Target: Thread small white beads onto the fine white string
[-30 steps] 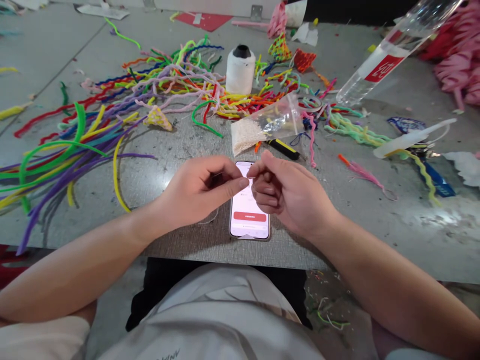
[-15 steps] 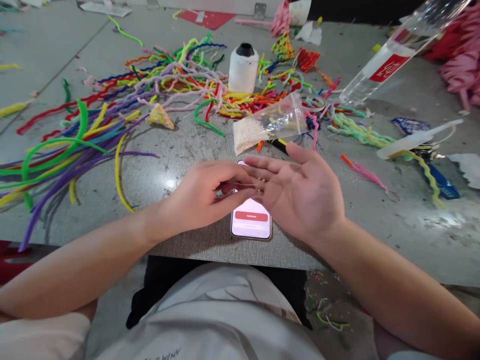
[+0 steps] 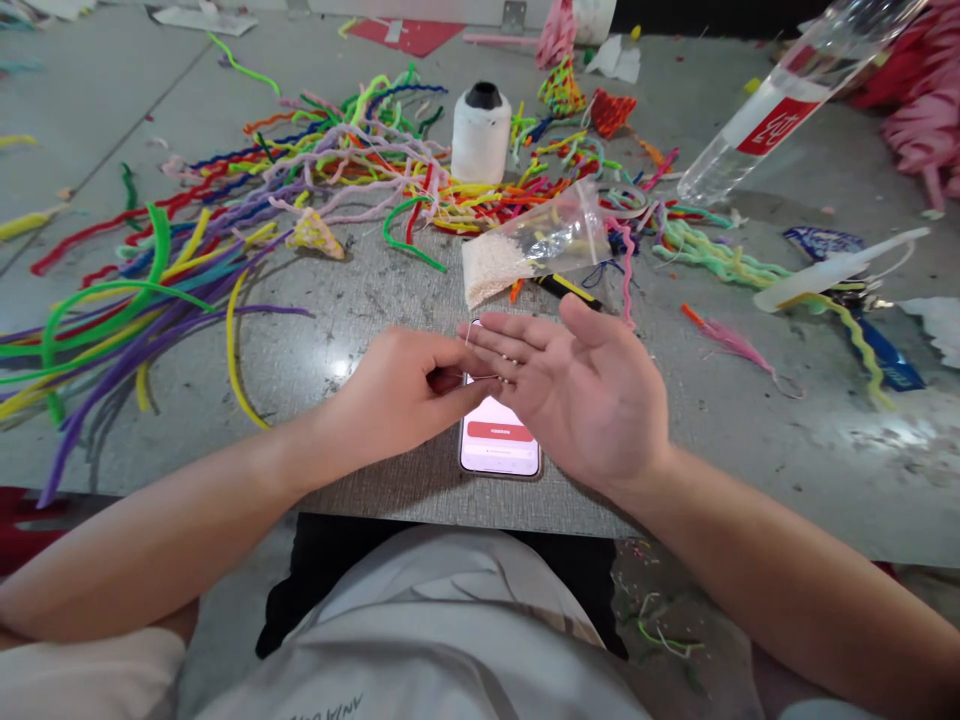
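My left hand pinches a thin pale thread between thumb and fingertips. My right hand lies palm up beside it with fingers stretched toward the left. Several tiny white beads rest on its fingers, close to the thread. Under both hands lies a lit phone, its upper part largely covered. Just beyond the fingers is a clear zip bag partly filled with small white beads.
Fuzzy coloured stems spread over the left and back of the grey table. Behind are a white spool and a tilted water bottle. A white squeeze bottle and a pink tassel lie at the right.
My right hand has shifted slightly left, its fingers reaching nearer my left hand. The thread between the hands has changed its angle, and my left hand keeps its pinch.
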A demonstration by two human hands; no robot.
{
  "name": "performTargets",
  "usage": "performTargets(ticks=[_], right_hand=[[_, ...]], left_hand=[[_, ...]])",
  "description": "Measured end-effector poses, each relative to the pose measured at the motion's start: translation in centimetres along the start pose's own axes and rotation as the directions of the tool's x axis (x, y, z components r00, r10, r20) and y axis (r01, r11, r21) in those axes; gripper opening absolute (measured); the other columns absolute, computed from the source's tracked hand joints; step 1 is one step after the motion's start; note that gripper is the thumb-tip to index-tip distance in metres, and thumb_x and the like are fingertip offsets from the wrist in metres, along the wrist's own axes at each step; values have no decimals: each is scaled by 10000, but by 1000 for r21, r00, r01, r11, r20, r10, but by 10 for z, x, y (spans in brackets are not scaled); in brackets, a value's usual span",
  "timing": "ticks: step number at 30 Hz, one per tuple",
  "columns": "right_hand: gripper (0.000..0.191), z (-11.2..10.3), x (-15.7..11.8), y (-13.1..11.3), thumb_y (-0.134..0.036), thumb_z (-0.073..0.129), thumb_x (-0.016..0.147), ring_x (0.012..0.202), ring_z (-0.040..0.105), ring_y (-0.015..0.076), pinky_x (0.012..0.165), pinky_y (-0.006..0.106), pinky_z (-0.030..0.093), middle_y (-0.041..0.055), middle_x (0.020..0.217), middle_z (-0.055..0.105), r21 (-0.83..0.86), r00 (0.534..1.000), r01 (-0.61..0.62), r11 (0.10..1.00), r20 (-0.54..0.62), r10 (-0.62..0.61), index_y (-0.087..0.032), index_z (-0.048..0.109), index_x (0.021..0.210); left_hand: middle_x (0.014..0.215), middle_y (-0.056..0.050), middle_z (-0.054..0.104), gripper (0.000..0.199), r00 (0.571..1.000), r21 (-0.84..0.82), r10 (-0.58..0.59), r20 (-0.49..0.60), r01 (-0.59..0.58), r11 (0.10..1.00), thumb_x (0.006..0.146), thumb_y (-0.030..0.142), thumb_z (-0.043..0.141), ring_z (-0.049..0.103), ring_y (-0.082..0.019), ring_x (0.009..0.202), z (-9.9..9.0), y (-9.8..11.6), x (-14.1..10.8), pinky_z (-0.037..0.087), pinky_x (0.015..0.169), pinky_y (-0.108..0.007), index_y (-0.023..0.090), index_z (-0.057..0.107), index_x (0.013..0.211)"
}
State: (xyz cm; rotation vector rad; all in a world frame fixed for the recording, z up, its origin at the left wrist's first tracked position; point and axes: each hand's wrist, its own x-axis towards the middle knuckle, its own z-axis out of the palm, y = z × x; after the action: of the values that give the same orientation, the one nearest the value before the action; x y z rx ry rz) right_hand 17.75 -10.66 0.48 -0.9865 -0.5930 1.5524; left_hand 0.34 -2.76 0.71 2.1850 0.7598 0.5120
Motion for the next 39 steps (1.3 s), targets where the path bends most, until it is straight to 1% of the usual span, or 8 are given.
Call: performTargets(ticks=[4,10,13,18,24,29,34,39], right_hand=[[487,2,-1,8,-713,682,916,1524,565,339,1265,552,463,124,1427,740,-36,999,53,998,4,-53,-278,739,1128],[426,3,1,19,-734,710,908,1412,601,323,1153,537,537,69,1229,767,-141,993,110,984,48,-104,-314,724,983],[422,5,1,18,-736,708,904,1320,646,319,1113,526,555,66,1125,766,-153,994,104,983,60,-96,-315,714,943],[475,8,0,10,-738,631,949,1317,681,329,1110,535,561,104,1198,789,-67,999,41,997,19,-39,-282,739,1028],[542,4,4,10,-759,600,949,1421,644,371,1198,578,523,155,1335,779,12,1000,15,1000,-4,-15,-251,741,1075],[399,4,3,19,-670,742,894,1497,588,317,1259,550,487,75,1321,794,-47,996,88,995,-2,-88,-298,760,1037],[365,8,-3,10,-628,741,917,1436,649,298,1244,513,496,68,1282,815,-11,997,74,997,23,-74,-291,781,1049],[434,2,1,2,-676,702,932,1242,749,317,1080,495,601,115,1137,833,-45,997,63,997,-45,-65,-250,773,979]], left_hand=[[489,71,491,170,994,-65,-104,16,105,992,929,287,731,381,-74,467,2,3,-2,276,463,-230,179,853,879],[541,39,602,183,995,-60,-95,39,98,993,915,258,717,431,-72,495,3,-1,-1,295,481,-216,161,823,802],[553,39,604,161,993,-86,-120,23,121,989,891,249,723,433,-74,508,4,-1,-1,305,483,-211,158,816,796],[545,54,535,153,987,-133,-162,-5,160,978,860,259,743,405,-76,518,4,3,0,310,482,-222,162,795,754],[489,81,377,147,990,-37,-136,-47,134,990,867,306,794,301,-78,493,5,2,1,236,470,-250,187,864,816],[504,80,450,154,996,6,-72,-44,72,997,886,243,735,354,-71,490,11,-1,-1,293,504,-240,183,825,777],[517,82,434,126,992,-64,-87,-91,82,995,852,253,754,352,-76,509,10,3,-1,316,512,-240,175,773,755],[549,62,483,140,992,-148,-79,-102,63,987,836,254,746,375,-75,532,5,2,1,320,507,-230,169,732,726]])
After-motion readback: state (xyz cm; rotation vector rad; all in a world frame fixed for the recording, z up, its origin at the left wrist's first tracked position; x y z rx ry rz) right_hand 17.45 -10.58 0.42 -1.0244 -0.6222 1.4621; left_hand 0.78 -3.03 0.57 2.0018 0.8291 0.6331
